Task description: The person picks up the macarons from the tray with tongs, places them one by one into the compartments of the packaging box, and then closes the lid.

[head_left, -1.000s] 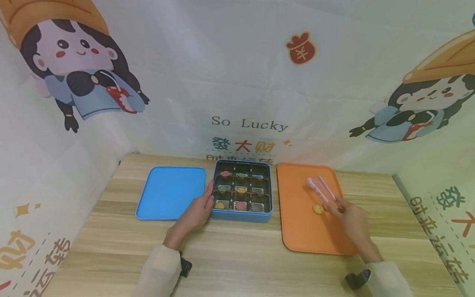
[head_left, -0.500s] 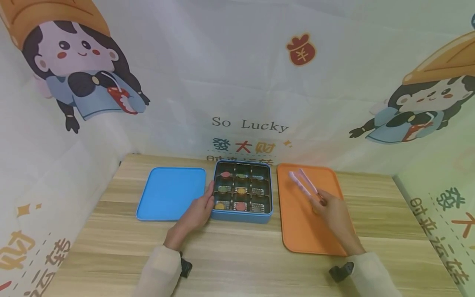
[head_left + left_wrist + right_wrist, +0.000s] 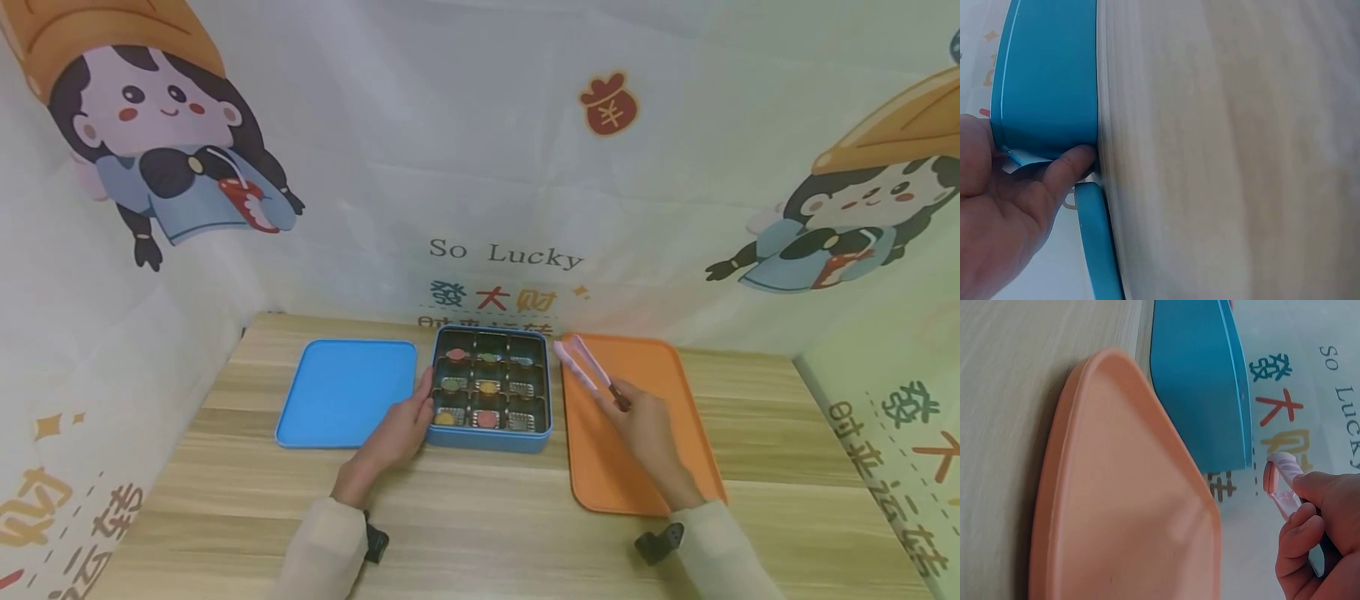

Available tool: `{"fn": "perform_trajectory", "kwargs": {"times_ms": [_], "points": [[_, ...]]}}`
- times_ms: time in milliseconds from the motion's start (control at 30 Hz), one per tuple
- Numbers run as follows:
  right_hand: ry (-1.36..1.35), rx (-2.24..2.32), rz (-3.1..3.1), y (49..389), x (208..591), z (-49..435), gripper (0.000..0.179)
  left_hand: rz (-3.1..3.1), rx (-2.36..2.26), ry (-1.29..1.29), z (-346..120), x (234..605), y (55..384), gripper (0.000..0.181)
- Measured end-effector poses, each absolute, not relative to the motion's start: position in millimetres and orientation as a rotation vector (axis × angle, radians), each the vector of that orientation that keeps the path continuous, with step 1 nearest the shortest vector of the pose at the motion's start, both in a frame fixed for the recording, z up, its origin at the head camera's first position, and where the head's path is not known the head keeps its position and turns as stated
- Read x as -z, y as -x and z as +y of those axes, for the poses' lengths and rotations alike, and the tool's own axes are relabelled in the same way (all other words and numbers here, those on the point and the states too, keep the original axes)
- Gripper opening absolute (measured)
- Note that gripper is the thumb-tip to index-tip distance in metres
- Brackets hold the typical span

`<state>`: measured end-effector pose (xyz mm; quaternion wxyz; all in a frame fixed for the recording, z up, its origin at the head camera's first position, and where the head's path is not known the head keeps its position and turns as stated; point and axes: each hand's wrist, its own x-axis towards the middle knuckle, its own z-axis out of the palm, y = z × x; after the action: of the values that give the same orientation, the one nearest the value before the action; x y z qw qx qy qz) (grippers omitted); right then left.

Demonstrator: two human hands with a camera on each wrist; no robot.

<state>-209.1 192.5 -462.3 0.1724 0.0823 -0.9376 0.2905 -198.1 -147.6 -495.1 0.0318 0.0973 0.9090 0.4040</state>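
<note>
My right hand (image 3: pixel 649 427) holds pink tongs (image 3: pixel 592 361) with a dark grip, above the back left of the orange tray (image 3: pixel 637 487). A small flat peach-coloured piece (image 3: pixel 1269 477) shows at the tongs' tips in the right wrist view. Along the left side of an open blue tin (image 3: pixel 487 439), my left hand (image 3: pixel 401 427) rests with its fingers extended, and a fingertip presses low near the corner. Inside the tin's divided compartments lie small round pink (image 3: pixel 487 419), green (image 3: pixel 452 385) and yellow (image 3: pixel 489 387) pieces. Clear ridged cups (image 3: pixel 521 421) line its right column.
Left of the tin lies a flat blue lid (image 3: pixel 345 392), partly behind my left wrist. All stand on a wood-grain table (image 3: pixel 480 517). A printed cloth (image 3: pixel 375 167) hangs close behind them, with side cloths left and right.
My right hand has carried the tongs leftward across the orange tray towards the tin. The round yellow piece seen on the tray earlier is out of sight. My left hand stays on the tin.
</note>
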Motion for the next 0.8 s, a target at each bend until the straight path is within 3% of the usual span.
{"fn": "perform_trajectory", "kwargs": {"times_ms": [233, 800], "points": [[-0.301, -0.816, -2.65, 213, 462, 180, 0.018, 2.797, -1.244, -0.3, -148, 495, 198, 0.052], [-0.421, -0.879, -2.654, 222, 466, 160, 0.013, 2.794, -1.257, -0.301, -148, 493, 197, 0.052]]}}
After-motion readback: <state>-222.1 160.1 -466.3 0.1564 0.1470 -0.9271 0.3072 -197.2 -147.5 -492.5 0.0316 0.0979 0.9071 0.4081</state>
